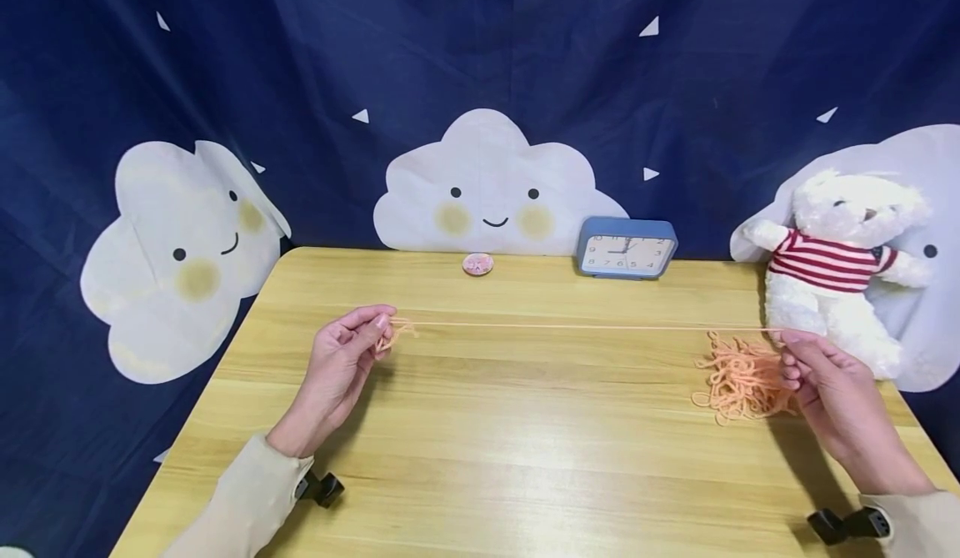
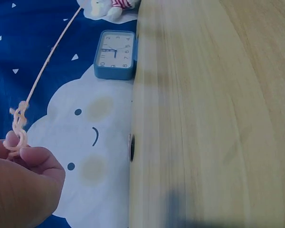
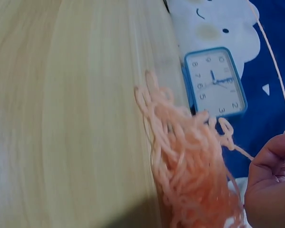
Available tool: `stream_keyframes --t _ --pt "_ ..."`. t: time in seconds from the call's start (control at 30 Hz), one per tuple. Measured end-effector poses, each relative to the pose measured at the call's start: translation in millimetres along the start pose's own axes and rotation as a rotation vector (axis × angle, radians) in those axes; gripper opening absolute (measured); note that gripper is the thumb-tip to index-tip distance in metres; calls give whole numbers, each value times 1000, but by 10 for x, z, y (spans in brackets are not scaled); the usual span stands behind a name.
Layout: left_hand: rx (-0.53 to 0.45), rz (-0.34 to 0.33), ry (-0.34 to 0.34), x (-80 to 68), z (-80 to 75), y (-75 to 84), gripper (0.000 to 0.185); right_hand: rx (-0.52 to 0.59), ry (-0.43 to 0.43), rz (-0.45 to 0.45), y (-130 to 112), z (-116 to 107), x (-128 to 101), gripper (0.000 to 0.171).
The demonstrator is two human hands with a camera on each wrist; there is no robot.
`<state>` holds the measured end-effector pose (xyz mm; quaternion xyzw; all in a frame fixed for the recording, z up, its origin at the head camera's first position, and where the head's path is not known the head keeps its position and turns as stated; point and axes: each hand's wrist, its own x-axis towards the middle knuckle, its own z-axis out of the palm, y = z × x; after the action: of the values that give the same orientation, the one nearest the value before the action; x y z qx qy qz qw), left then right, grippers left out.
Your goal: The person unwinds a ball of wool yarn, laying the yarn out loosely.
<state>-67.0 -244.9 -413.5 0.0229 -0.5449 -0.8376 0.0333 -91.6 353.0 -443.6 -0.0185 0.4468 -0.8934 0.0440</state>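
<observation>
While we are pinching the taut yarn strand point(image 1: 585, 327) between left hand point(image 1: 337, 374) and right hand point(image 1: 825, 391), it is risking snagging the pile point(image 1: 738, 379) on the desk point(image 1: 487, 458)

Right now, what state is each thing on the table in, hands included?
Left hand: pinches the yarn's curly end.
Right hand: pinches the yarn by the pile.
Yarn strand: stretched taut between the hands, above the table.
Yarn pile: loose tangle on the table.
Clock: upright at the back edge.
Teddy bear: propped against the backdrop.
</observation>
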Motion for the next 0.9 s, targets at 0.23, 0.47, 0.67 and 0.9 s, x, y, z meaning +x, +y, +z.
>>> stream_keyframes --t 0.23,0.47,0.67,0.9 --pt "-31 14 -1 -1 -18 9 16 52 45 -4 -81 -182 -10 38" --pt "-46 5 17 1 -19 26 15 36 116 -41 -143 -312 -45 36" --pt "-41 5 33 -1 -18 33 15 -24 208 -71 -245 -392 -73 34" --pt "-85 18 26 9 -24 36 16 -103 312 -30 -276 -515 -156 42"
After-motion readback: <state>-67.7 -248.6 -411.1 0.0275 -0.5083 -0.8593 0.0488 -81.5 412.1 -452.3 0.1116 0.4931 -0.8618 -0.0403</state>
